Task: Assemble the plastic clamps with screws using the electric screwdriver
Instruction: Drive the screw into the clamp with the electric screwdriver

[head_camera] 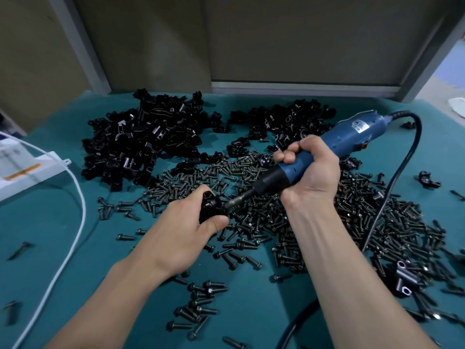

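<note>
Blue electric screwdriver [347, 139] is gripped in the right hand [309, 172], its bit tip meeting the black clamp [210, 206] that the left hand [186, 230] clutches at mid-desk. The tool's white label is unreadable. Loose screws [276, 215] surround both hands, too many to count. Two clamp heaps lie by the far edge, the larger heap [141, 142] left and the smaller heap [284, 124] right. One black cord [402, 170] crosses the screws.

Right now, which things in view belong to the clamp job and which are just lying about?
In the job: left hand holding a clamp; right hand gripping the electric screwdriver; screw pile; clamp heap.
Lying about: white cable; white box.
</note>
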A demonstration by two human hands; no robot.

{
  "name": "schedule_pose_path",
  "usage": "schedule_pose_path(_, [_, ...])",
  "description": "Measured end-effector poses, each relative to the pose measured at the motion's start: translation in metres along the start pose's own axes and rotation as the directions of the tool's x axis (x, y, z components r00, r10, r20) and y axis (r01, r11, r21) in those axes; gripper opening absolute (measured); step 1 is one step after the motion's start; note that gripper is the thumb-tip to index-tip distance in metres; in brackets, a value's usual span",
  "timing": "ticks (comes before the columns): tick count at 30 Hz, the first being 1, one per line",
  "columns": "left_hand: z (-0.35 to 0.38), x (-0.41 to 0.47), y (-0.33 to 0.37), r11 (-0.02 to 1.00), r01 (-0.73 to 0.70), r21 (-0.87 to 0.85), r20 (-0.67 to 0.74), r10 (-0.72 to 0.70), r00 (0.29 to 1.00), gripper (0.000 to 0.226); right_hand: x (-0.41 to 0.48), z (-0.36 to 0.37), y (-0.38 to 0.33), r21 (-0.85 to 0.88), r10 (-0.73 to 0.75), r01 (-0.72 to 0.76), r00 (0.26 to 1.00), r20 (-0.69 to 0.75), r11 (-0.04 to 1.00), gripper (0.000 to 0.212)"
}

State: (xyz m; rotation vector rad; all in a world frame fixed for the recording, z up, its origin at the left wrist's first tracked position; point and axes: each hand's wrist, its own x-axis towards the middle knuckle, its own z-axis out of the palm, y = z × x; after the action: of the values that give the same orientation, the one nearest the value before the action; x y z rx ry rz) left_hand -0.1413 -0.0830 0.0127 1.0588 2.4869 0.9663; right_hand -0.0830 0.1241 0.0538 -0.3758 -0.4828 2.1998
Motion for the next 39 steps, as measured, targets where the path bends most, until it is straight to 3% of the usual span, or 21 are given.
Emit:
schedule_pose_path(4, [0.002, -0.001, -0.001, 1.0, 0.008, 0.016, -0.018, -0.007, 1.0, 0.033, 0.0, -0.002, 0.001, 0.012, 0.01, -0.01, 1.0, -0.012, 1.0, 0.024])
schedule_pose_path(10, [0.001, -0.003, 0.0, 1.0, -0.007, -0.005, -0.038, 0.006, 0.999, 0.021, 0.001, -0.005, 0.003, 0.027, 0.022, -0.021, 1.0, -0.007, 0.999, 0.023])
schedule_pose_path(17, [0.0, -0.003, 0.001, 0.999, -0.027, -0.042, -0.156, 0.02, 0.987, 0.039, 0.0, -0.004, 0.005, 0.039, 0.062, -0.063, 0.998, 0.031, 0.997, 0.021])
schedule_pose_path(27, [-0.008, -0.005, 0.005, 0.997, -0.009, -0.071, -0.078, 0.003, 0.997, 0.06, -0.002, -0.001, 0.003, 0.003, 0.06, -0.06, 0.99, 0.125, 0.998, 0.022])
schedule_pose_path(39, [-0.007, -0.005, 0.008, 0.994, 0.029, -0.107, -0.088, -0.039, 0.995, 0.054, -0.003, -0.002, 0.002, 0.009, 0.071, -0.072, 0.991, 0.11, 0.997, 0.022])
